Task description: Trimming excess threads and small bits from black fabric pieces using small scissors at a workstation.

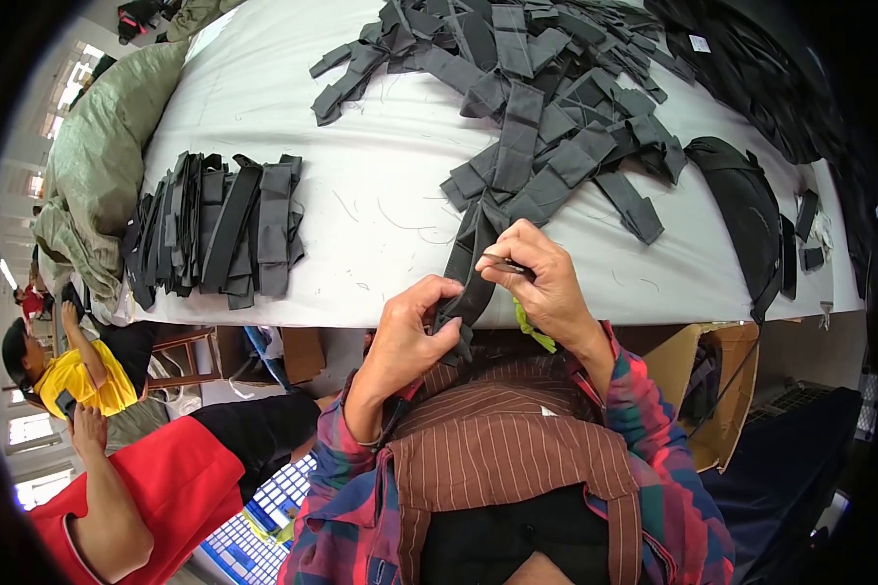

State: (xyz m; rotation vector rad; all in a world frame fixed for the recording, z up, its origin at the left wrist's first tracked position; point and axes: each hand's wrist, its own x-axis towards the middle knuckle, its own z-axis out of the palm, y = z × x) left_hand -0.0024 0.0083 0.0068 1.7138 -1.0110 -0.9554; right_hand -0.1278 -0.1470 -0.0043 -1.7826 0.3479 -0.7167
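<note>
At the head view's centre, here's the dark strip (474,292), the left hand (412,327) with its grip clamped round the near end, probably steadying it; the right hand's (546,278) grip pinches a small dark tool (510,265). Loose pile (520,122) toward one o'clock; neat row (274,224) near ten, seemingly sorted apart.

Counted two bare grips: left grip (412,327), right grip (548,283). In hand: one small dark tool (509,265), one gray strip (475,290). Yellow-green tie (534,330), one. White desk (361,249), one. On desk: one big heap of loose strips (522,127), too overlapped for an exact tally, dozens at least; one row of stacked strips (229,229), more than ten; one rounded black bag (737,205). Pale green sack (117,127), one. Blue basket (285,483), one. Open cardboard box (738,375) at right, one. Nearby co-workers, two: one yellow shirt (112,375), one red shirt (161,497).
</note>
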